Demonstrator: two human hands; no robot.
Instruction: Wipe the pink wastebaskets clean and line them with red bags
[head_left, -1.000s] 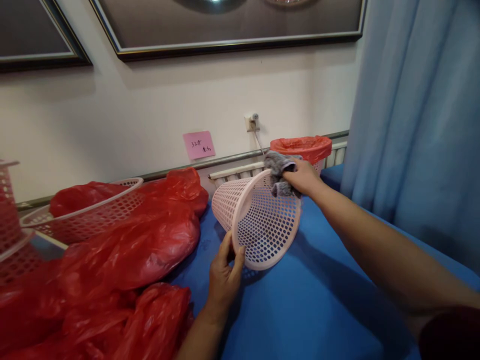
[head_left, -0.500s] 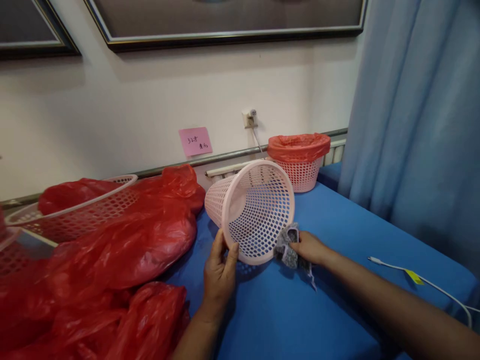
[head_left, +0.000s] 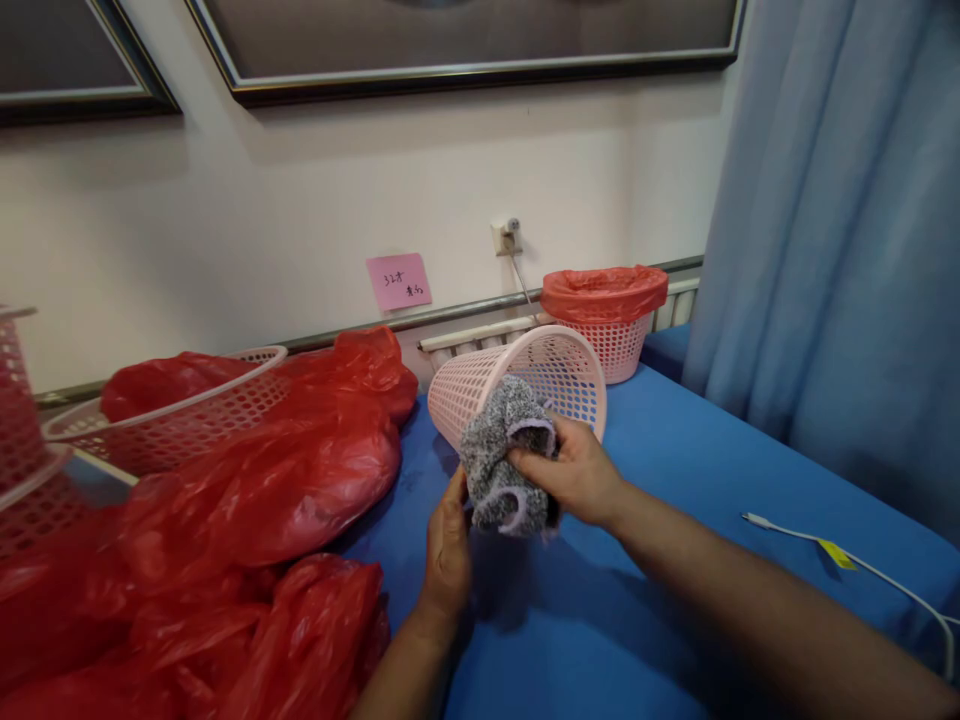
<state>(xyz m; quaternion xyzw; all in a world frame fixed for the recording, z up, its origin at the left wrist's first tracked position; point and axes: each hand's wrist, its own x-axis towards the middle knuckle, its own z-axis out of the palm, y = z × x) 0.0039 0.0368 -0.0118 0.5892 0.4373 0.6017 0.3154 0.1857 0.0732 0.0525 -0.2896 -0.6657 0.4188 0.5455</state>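
Note:
A pink perforated plastic basket [head_left: 465,385] lies tilted on its side, its mouth facing me and to the right. My left hand [head_left: 448,545] is at the lower left of its rim, closed there, with the fingertips partly covered by a grey rag. The crumpled grey rag [head_left: 499,460] with pale purple edging is gripped in my right hand [head_left: 574,465]. It hangs in front of the basket's mouth and hides the lower rim and part of the inside.
Red plastic bags [head_left: 285,470] are heaped on the left, around more pink baskets [head_left: 202,425]. Behind stands a basket lined with a red bag [head_left: 607,300]. A white cable [head_left: 802,537] lies on the blue tabletop [head_left: 600,620], and a blue curtain [head_left: 817,230] hangs on the right.
My right hand has brought the rag leftward and up, from the rim's lower right to the front of the basket's mouth. My left hand stays at the lower left rim.

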